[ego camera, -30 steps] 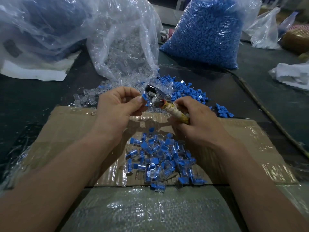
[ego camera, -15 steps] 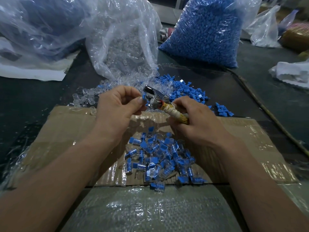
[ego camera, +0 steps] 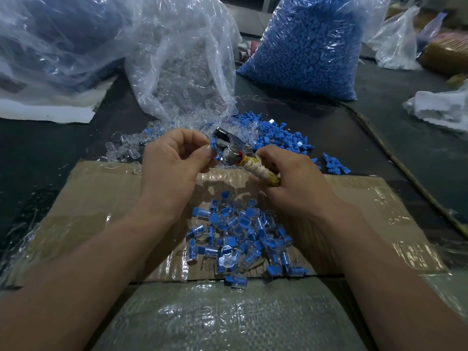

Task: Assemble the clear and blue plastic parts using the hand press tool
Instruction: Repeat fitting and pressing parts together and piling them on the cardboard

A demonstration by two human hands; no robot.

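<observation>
Likely light, stiff, slick: blue part (ego camera: 214,147) pinched in left hand (ego camera: 174,163), right hand (ego camera: 291,178) curled round the press handle (ego camera: 260,171).

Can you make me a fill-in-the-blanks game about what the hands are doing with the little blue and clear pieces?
1. The left hand pinches a small ____ part next to the hand press tool.
2. The right hand grips that tool by its wrapped ____.
3. The open bag behind the hands spills ____ pieces onto the table.
Missing words: blue; handle; clear.
</observation>
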